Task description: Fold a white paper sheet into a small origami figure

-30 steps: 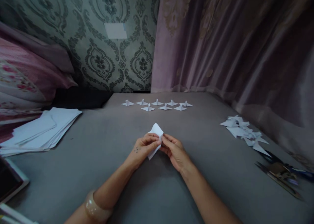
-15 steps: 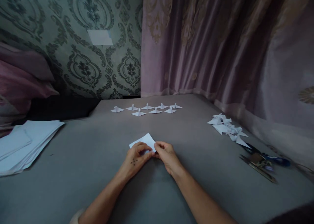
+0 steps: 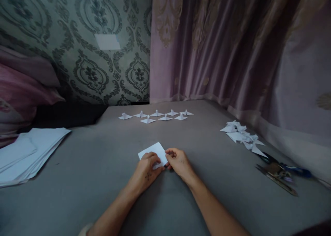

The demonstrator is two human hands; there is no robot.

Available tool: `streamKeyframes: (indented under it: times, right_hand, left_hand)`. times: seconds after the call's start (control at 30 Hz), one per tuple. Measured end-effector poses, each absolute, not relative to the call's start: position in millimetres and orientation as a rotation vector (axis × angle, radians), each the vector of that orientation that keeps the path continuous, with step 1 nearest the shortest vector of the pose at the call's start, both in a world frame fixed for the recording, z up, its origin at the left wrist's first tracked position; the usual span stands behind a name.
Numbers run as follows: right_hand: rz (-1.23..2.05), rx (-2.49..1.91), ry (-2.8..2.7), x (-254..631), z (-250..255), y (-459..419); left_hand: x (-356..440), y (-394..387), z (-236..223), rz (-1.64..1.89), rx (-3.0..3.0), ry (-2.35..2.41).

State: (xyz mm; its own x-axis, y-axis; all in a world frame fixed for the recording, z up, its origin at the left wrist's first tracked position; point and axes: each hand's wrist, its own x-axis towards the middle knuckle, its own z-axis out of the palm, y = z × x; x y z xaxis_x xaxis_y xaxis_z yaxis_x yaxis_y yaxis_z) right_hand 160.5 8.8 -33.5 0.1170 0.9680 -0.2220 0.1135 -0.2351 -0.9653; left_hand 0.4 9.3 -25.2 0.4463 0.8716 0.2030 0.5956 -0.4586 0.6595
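Note:
A small white sheet of paper (image 3: 156, 149) is held between my two hands just above the grey surface (image 3: 108, 149). My left hand (image 3: 148, 165) grips its near left part, with the thumb low and the fingers curled over the paper. At the sheet's right edge, my right hand (image 3: 177, 160) pinches with thumb and forefinger. Part of the near edge is hidden behind the fingers. Farther back stand several folded white paper figures (image 3: 148, 119) in two rows, each with wide points and a raised middle.
More folded paper figures (image 3: 240, 134) lie heaped at the right. Beside them are dark-handled scissors (image 3: 266, 157), a pen-like tool (image 3: 278, 180) and a blue-handled tool (image 3: 297, 170). A stack of white paper (image 3: 38, 153) lies left. A curtain (image 3: 196, 56) borders the back and right.
My right hand's fingers have opened slightly and shifted along the paper's right edge, baring more of the sheet. The left hand keeps its grip. The whole view has shifted slightly.

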Motion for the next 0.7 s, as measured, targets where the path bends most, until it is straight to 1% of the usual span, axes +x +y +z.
streamKeyframes:
  times: [0.27, 0.4, 0.57, 0.7]
  right_hand:
    - [1.323, -1.466, -1.037, 164.1, -30.8, 10.1]
    - [1.400, -1.444, -1.036, 168.0, -25.1, 10.6]
    - [1.463, -1.395, -1.102, 174.5, -18.7, 9.2]
    - [1.405, -1.358, -1.186, 171.6, -20.2, 7.4]
  left_hand:
    - [-2.1, 8.4, -16.9, 0.753, 2.151, 1.143]
    - [-3.5, 10.4, -20.1, 0.782, 2.092, 1.133]
    - [-4.8, 15.0, -24.7, 0.818, 1.738, 1.151]
    - [-5.9, 16.0, -23.9, 0.832, 1.446, 1.201]
